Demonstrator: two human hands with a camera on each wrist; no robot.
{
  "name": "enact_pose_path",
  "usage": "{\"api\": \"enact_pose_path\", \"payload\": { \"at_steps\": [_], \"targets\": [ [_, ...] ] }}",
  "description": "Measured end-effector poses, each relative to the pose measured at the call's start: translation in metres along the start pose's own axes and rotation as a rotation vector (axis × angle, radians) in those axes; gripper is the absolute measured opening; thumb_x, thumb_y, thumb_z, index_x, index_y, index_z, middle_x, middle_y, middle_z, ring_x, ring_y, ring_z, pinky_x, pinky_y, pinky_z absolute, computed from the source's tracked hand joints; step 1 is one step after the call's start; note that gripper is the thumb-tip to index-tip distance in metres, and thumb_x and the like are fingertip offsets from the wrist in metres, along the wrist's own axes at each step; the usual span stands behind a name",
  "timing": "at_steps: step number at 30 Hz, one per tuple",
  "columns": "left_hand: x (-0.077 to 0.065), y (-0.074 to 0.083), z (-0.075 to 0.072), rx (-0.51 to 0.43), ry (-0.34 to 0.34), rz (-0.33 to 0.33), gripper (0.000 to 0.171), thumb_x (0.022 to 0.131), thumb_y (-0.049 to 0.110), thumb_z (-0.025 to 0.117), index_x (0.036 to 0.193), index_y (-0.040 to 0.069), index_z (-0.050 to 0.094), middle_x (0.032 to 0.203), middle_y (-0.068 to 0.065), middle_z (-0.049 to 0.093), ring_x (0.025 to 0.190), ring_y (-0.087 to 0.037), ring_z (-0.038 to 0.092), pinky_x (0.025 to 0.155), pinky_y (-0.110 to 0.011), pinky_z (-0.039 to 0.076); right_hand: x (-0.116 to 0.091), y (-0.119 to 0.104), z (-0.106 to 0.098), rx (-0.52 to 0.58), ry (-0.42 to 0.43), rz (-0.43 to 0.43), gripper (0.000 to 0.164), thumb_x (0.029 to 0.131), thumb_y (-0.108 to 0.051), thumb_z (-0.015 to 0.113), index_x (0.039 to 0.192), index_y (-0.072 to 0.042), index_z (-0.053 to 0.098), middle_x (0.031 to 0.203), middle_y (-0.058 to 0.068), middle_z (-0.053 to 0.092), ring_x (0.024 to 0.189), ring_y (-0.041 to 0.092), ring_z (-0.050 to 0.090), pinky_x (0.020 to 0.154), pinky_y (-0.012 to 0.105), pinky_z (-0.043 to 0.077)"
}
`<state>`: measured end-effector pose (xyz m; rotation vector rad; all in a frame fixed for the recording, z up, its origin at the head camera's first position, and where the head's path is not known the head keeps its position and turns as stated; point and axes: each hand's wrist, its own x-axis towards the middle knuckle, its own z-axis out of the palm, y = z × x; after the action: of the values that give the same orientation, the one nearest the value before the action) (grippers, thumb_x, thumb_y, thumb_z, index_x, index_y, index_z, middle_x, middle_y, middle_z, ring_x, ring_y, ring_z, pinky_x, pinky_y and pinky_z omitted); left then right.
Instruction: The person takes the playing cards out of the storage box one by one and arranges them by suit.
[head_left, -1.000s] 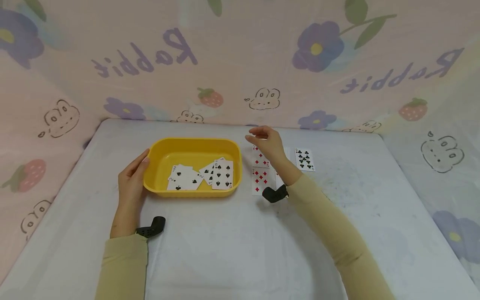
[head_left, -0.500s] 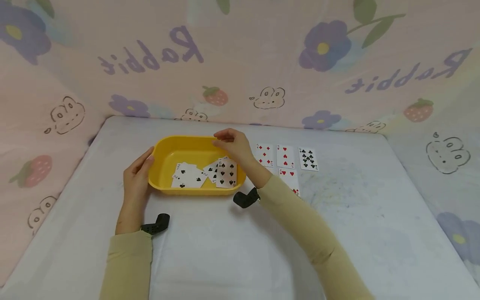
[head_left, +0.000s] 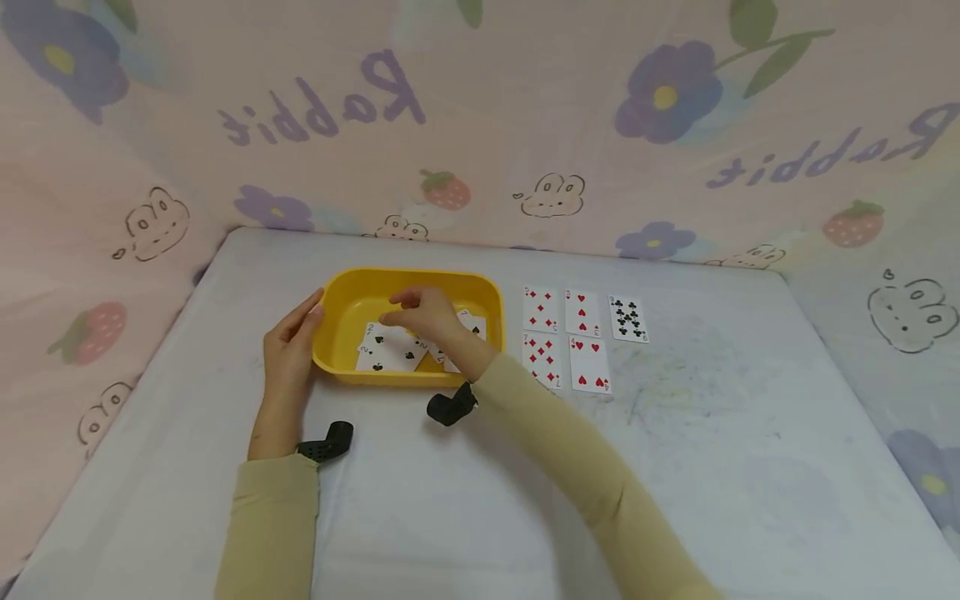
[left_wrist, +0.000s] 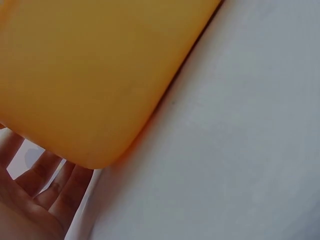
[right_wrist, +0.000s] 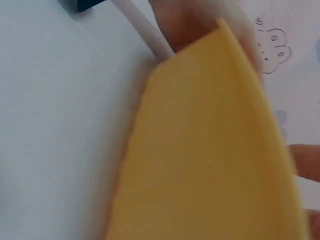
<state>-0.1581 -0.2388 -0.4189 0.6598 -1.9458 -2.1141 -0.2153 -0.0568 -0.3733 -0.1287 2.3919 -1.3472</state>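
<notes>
Sitting left of centre in the head view, the yellow tray is holding loose cards. The left hand is resting fairly straight fingers against its left end; the right hand is hovering over it, thumb and forefinger slightly parted. Five cards are lying right of centre. The left wrist view is showing fingers lower left, the right one mostly tray wall.
</notes>
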Motion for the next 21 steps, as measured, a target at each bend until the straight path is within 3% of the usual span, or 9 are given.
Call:
{"api": "enact_pose_path", "payload": {
  "at_steps": [6,16,21],
  "targets": [
    [-0.001,0.0,0.0,0.035,-0.001,0.005,0.036,0.094,0.037,0.06,0.129,0.031,0.061,0.144,0.008,0.05,0.136,-0.009,0.04,0.112,-0.024,0.035,0.002,0.002,0.017,-0.096,-0.028,0.022,0.05,0.079,-0.027,0.079,0.125,-0.014,0.063,0.131,0.009,0.056,0.117,0.026,0.049,0.101,0.036,0.044],
    [-0.001,-0.001,0.001,0.041,0.003,-0.002,0.034,0.093,0.04,0.06,0.127,0.035,0.062,0.143,0.011,0.05,0.137,-0.008,0.039,0.113,-0.026,0.034,0.002,0.007,0.029,-0.516,-0.049,-0.037,0.077,0.069,-0.038,0.086,0.137,-0.022,0.054,0.138,0.009,0.044,0.119,0.027,0.039,0.093,0.036,0.039],
    [-0.001,-0.002,0.001,0.037,0.007,0.01,0.033,0.093,0.039,0.06,0.126,0.034,0.063,0.143,0.011,0.051,0.137,-0.007,0.039,0.113,-0.026,0.034,-0.001,0.005,0.032,-0.539,-0.049,-0.015,0.08,0.065,-0.032,0.089,0.136,-0.025,0.053,0.136,0.008,0.042,0.117,0.025,0.036,0.093,0.035,0.035]
  ]
}}
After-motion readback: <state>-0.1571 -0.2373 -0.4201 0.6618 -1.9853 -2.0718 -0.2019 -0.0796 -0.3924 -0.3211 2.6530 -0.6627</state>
